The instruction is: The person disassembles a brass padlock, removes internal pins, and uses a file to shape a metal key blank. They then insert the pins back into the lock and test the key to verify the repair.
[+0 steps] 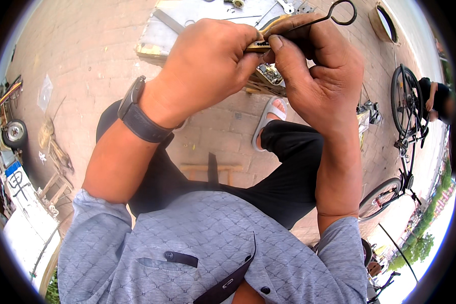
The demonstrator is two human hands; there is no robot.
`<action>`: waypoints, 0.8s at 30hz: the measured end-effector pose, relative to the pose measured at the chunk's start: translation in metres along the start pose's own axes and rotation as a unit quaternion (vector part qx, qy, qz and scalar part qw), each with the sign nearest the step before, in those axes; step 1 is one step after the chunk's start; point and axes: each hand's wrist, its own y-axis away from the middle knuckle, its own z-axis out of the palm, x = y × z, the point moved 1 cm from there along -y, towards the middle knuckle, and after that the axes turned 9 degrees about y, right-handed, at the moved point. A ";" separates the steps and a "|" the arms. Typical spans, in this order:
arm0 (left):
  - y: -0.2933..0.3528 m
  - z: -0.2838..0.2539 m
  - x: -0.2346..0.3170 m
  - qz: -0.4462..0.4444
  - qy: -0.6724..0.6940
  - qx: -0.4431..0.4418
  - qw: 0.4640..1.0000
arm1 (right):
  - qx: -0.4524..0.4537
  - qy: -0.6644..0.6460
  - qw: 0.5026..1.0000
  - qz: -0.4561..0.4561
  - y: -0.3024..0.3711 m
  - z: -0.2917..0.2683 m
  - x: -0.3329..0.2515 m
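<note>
A: Hands?
B: Left hand (213,58), pinched closed on brass-coloured piece (258,47); right hand (324,73), curled closed on black looped rod (321,21). Piece between both hands' fingertips.
A: Step?
B: Apparently fine fingertip work; next move probably needs steady pinching.

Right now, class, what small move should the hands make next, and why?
Probably firm the pinch of the left hand on the yellow-edged piece before moving the loop-ended black rod: both hands meet at that small piece, and the rod lies against the right hand.

Black bicycle (406,179), small wheel (15,133)
</note>
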 end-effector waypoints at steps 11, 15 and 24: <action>0.008 -0.036 -0.016 -0.125 -0.080 0.052 0.988 | 0.041 0.085 0.992 0.078 -0.022 0.017 0.015; 0.010 -0.053 -0.019 -0.159 0.013 0.102 0.982 | -0.098 0.204 0.970 0.090 -0.029 0.053 0.037; 0.017 -0.063 -0.022 -0.164 0.126 0.049 0.977 | -0.159 0.246 0.955 0.044 -0.034 0.072 0.036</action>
